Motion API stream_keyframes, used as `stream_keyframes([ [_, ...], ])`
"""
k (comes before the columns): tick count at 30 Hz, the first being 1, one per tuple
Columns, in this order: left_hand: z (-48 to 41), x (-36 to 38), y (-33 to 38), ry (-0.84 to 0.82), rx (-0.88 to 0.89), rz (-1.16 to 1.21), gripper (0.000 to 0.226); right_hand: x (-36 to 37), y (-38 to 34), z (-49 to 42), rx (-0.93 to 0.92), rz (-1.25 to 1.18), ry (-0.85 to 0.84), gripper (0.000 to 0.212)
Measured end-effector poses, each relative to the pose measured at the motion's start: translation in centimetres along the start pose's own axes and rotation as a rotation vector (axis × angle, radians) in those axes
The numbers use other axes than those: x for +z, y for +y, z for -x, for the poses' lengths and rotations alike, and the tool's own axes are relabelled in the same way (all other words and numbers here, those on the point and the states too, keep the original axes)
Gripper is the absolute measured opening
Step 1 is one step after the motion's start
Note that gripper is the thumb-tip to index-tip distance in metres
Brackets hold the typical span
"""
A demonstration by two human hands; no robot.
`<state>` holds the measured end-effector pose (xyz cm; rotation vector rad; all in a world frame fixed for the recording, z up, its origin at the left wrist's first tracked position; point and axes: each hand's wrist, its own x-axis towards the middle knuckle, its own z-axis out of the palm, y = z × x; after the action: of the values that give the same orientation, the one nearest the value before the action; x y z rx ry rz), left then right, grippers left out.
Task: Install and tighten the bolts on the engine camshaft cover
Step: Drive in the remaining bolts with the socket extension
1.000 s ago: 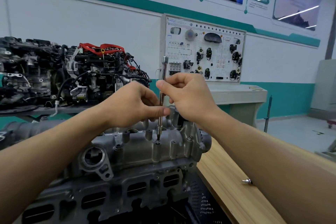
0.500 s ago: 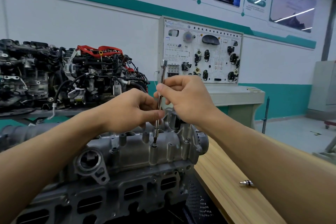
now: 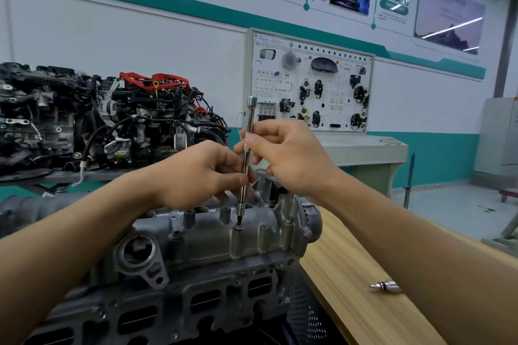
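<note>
— Pale wood bench (image 3: 350, 274) along the right. What is nearest?

— The right forearm crosses it, and a small metal fitting (image 3: 385, 286) lies on the wood just beside that arm. Left of the bench edge is dark mesh (image 3: 305, 314), then the grey head (image 3: 168, 311) with its row of rectangular ports.

— And the cover?

— The cover (image 3: 207, 235) sits on top of the head, mid-view. It is cast grey metal with a dull sheen. There is a round bore with a lug at its near left end, and upright bosses stand in a row along the near edge. Its right end stands just beside the bench's left edge.

— The tool?

— A slim steel rod (image 3: 246, 154) stands nearly upright, tilted a little. Its tip is down on a bolt (image 3: 238, 228) in a boss right of centre.

— The hands?

— The left hand (image 3: 196, 173) pinches the rod low down, thumb and curled fingertips on the shaft. The right hand (image 3: 291, 157) pinches it higher, thumb against forefinger, the other fingers curled. The rod's top end stands above both.

— Room to move?

— Bare bench lies right of the cover. Behind and left, well apart, an engine (image 3: 126, 120) with red parts sits on a stand. A wiring panel (image 3: 311, 84) stands against the white and teal wall (image 3: 168, 45), with open floor (image 3: 454, 210) far right.
</note>
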<state>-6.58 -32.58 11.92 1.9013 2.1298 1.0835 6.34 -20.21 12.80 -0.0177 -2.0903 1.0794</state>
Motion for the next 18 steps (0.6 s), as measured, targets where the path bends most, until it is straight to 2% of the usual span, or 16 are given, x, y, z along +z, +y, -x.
stream_keyframes([
  [2, -0.1, 0.1, 0.0, -0.010, 0.003, -0.004, 0.019, 0.1, 0.1, 0.0, -0.021, 0.018, 0.062, 0.011],
  [4, 0.0, 0.1, 0.2, 0.033, 0.013, -0.015, 0.029, 0.6, 0.3, -0.2, -0.039, 0.058, 0.157, 0.007],
  [8, 0.1, 0.1, 0.2, 0.117, 0.033, -0.037, 0.039, 1.3, 0.5, -0.6, -0.040, 0.101, 0.277, 0.021],
  [11, 0.0, 0.0, 0.2, 0.096, 0.033, -0.008, 0.039, 1.2, 0.4, -0.6, -0.018, 0.055, 0.158, 0.012],
  [12, 0.0, 0.0, 0.2, 0.074, 0.028, 0.005, 0.033, 1.1, 0.3, -0.5, -0.030, 0.037, 0.090, 0.006],
  [14, 0.0, 0.0, 0.2, 0.017, 0.021, 0.038, 0.019, 0.9, 0.3, -0.3, -0.049, 0.016, -0.018, 0.013],
  [16, 0.0, 0.1, 0.2, -0.033, 0.001, 0.098, 0.015, 0.7, 0.4, -0.2, -0.031, -0.001, -0.053, 0.018],
  [18, 0.0, 0.1, 0.1, -0.064, -0.019, 0.149, 0.018, 0.4, 0.5, -0.2, -0.034, 0.030, -0.016, 0.019],
])
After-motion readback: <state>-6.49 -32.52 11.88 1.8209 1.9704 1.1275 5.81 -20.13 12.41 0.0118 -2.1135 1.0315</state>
